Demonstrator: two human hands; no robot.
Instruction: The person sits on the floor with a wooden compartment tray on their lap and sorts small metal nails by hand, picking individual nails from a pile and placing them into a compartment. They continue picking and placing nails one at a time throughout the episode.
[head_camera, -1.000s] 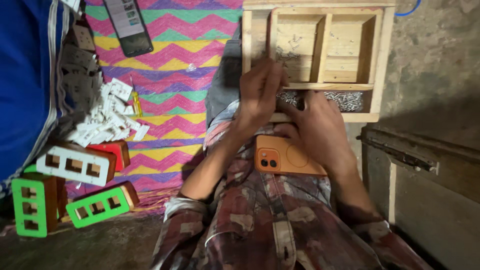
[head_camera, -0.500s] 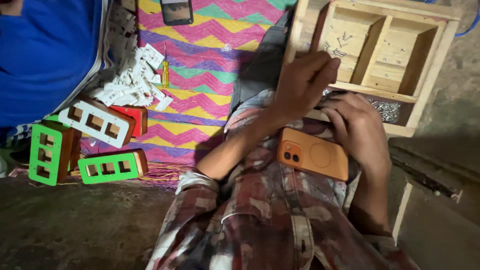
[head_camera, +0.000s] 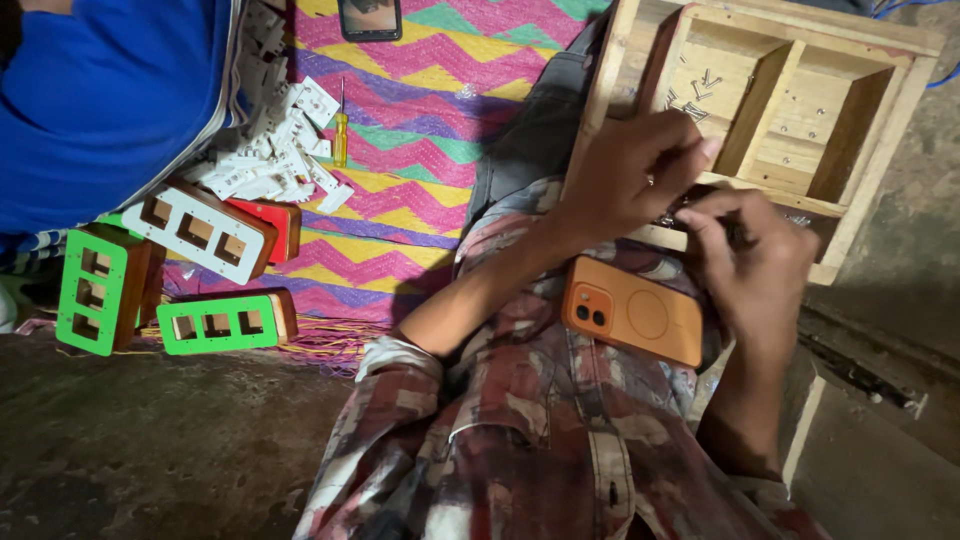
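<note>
My left hand (head_camera: 635, 175) is curled over the near rim of a wooden compartment tray (head_camera: 880, 165), fingers bunched together. My right hand (head_camera: 755, 270) sits just beside it, fingertips bent towards the left hand over the tray's near compartment, where small dark metal pieces (head_camera: 668, 218) show between the two hands. Whether either hand pinches one is hidden by the fingers. An orange phone (head_camera: 635, 312) lies on my lap under both wrists. Loose screws (head_camera: 700, 90) lie in the tray's far-left compartment.
On a zigzag mat (head_camera: 420, 150) at left lie a heap of white switch parts (head_camera: 270, 165), a yellow screwdriver (head_camera: 341, 135), and a dark phone (head_camera: 369, 17). Green (head_camera: 215, 322), white (head_camera: 205, 228) and red (head_camera: 272, 222) switch boxes stand nearby. A person in blue (head_camera: 100, 110) sits at far left.
My left hand has gone from lying flat over the tray to a curled grip at its near rim. My right hand has come up beside it. The camera view has shifted left.
</note>
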